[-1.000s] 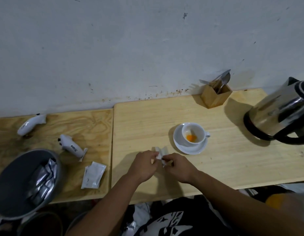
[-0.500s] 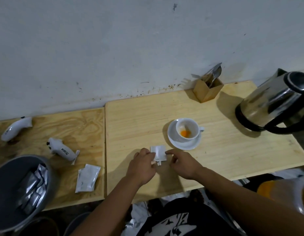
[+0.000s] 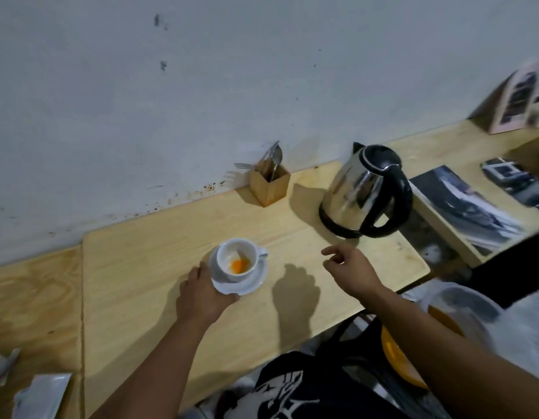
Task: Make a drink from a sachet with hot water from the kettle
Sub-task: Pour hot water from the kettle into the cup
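One saucer [image 3: 247,284], cup [image 3: 236,261] atop, in left grip [image 3: 206,293]; right grip [image 3: 349,267] slack, near kettle [image 3: 365,192].

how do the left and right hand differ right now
The left hand grips the saucer under the cup; the right hand holds nothing. The left hand sits beside the cup; the right hand hangs between cup and kettle, fingers loosely curled. Both are over the pale wooden board.

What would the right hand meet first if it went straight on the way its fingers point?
Probably the cup handle: the right hand points left over bare table, not toward the kettle; its height is unclear.
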